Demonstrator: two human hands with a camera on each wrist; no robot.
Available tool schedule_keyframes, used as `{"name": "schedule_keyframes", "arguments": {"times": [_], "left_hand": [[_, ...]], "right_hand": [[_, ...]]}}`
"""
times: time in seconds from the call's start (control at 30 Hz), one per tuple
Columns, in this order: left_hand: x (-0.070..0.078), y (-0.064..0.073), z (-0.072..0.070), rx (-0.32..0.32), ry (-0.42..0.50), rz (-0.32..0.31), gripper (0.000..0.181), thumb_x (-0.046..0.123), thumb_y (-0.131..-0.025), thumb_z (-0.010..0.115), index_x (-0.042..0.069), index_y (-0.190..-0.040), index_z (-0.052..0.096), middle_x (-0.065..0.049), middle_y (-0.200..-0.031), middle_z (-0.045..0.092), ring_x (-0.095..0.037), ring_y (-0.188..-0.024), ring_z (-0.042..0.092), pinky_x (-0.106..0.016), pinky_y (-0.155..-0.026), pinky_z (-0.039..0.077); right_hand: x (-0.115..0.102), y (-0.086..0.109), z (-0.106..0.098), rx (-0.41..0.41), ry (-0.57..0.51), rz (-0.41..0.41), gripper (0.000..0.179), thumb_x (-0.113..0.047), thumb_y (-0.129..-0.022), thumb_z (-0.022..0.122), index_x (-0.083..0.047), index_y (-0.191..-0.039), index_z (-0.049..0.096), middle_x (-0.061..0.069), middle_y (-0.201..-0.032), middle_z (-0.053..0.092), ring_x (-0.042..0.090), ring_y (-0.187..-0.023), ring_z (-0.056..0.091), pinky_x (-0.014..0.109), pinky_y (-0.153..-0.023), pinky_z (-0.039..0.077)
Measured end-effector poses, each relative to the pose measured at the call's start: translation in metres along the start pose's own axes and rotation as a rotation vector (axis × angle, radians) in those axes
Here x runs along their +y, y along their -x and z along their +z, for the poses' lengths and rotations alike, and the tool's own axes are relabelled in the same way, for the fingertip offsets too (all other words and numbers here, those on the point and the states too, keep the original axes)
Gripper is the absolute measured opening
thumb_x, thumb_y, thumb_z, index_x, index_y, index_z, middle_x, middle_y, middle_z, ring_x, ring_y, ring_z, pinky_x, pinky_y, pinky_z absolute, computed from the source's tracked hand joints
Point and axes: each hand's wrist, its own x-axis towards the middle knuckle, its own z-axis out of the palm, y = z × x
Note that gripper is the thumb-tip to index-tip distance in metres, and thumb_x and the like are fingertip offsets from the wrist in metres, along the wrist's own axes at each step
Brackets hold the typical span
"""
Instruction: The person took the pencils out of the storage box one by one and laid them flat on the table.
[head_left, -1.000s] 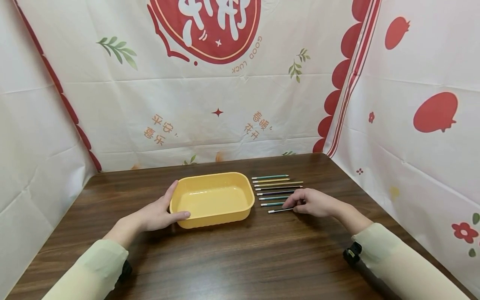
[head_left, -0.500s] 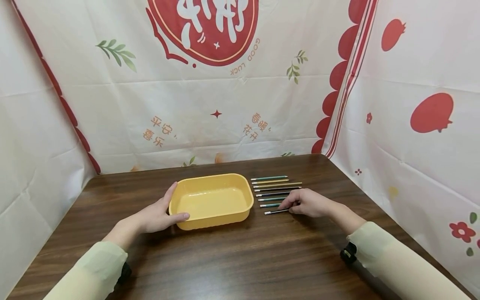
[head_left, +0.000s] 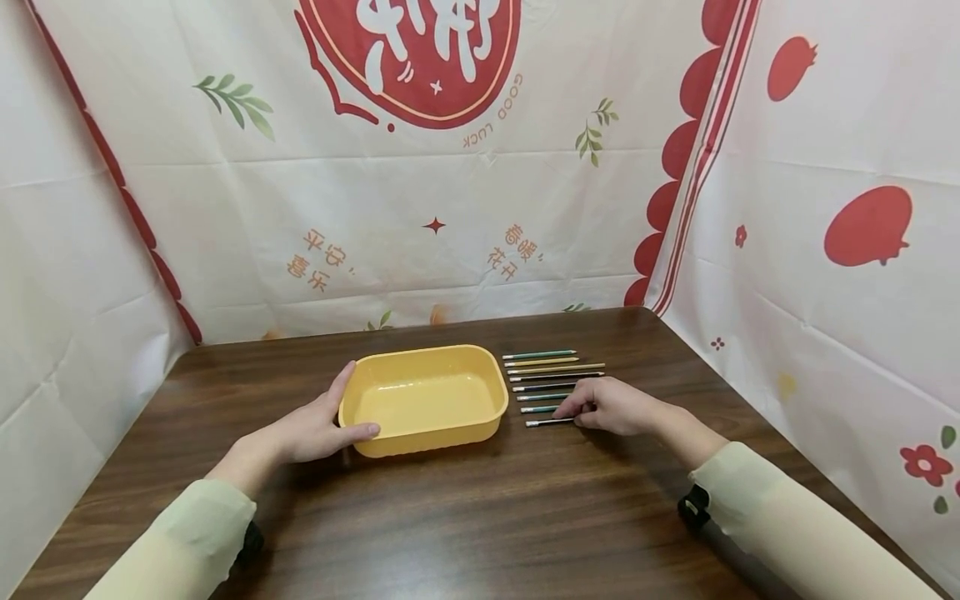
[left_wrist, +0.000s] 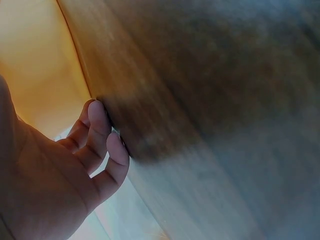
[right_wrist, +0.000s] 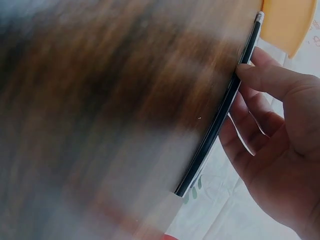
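My left hand (head_left: pixel 307 429) holds the left end of a yellow plastic basin (head_left: pixel 435 435), with the thumb over its near rim. Curled fingertips of that hand show by the basin's wall in the left wrist view. My right hand (head_left: pixel 617 406) pinches a dark pencil (right_wrist: pixel 212 125) between thumb and fingers, low at the table. Its white eraser end points left toward the basin, and the hand covers its other end in the head view. Just beyond lies a row of several pencils, among them a teal pencil (head_left: pixel 540 355) and a yellow pencil (head_left: pixel 542 362).
The dark wood table (head_left: pixel 450 525) carries the basin and the pencils. A printed white cloth (head_left: pixel 450 192) hangs behind it and along both sides. The pencil row lies close to the basin's right end.
My right hand has slid slightly left along the table with the dark pencil, bringing its eraser end nearer the basin. The left hand and the basin stay put.
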Motion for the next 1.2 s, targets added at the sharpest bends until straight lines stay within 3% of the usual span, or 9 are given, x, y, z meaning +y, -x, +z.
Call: {"name": "schedule_keyframes", "arguments": {"times": [0.4, 1.0, 1.2], "left_hand": [[-0.0005, -0.0003, -0.0001, 0.001, -0.005, -0.006, 0.127, 0.068, -0.100, 0.070, 0.010, -0.176, -0.013, -0.036, -0.176, 0.024, -0.050, -0.161, 0.037, -0.067, -0.127, 0.035], [0.0003, 0.0014, -0.0015, 0.013, -0.008, 0.001, 0.127, 0.067, -0.100, 0.071, 0.008, -0.175, -0.013, -0.038, -0.173, 0.029, -0.050, -0.155, 0.046, -0.066, -0.123, 0.039], [0.0007, 0.0037, -0.0027, 0.011, 0.024, -0.021, 0.130, 0.067, -0.100, 0.071, 0.012, -0.175, -0.019, -0.039, -0.175, 0.022, -0.051, -0.153, 0.048, -0.067, -0.123, 0.039]], "right_hand": [[-0.0013, -0.0013, -0.0009, -0.012, -0.001, 0.005, 0.030, -0.001, -0.097, 0.077, -0.018, -0.119, 0.086, -0.006, -0.098, 0.071, -0.001, -0.087, 0.055, 0.025, -0.078, 0.051], [-0.0011, -0.0024, -0.0006, -0.020, 0.004, 0.008, 0.030, -0.001, -0.097, 0.077, -0.019, -0.120, 0.085, 0.001, -0.100, 0.072, 0.007, -0.090, 0.061, 0.024, -0.079, 0.052], [-0.0027, -0.0017, -0.0010, -0.016, 0.002, 0.015, 0.031, -0.001, -0.097, 0.077, -0.020, -0.121, 0.085, 0.001, -0.101, 0.072, 0.011, -0.091, 0.062, 0.025, -0.079, 0.052]]}}
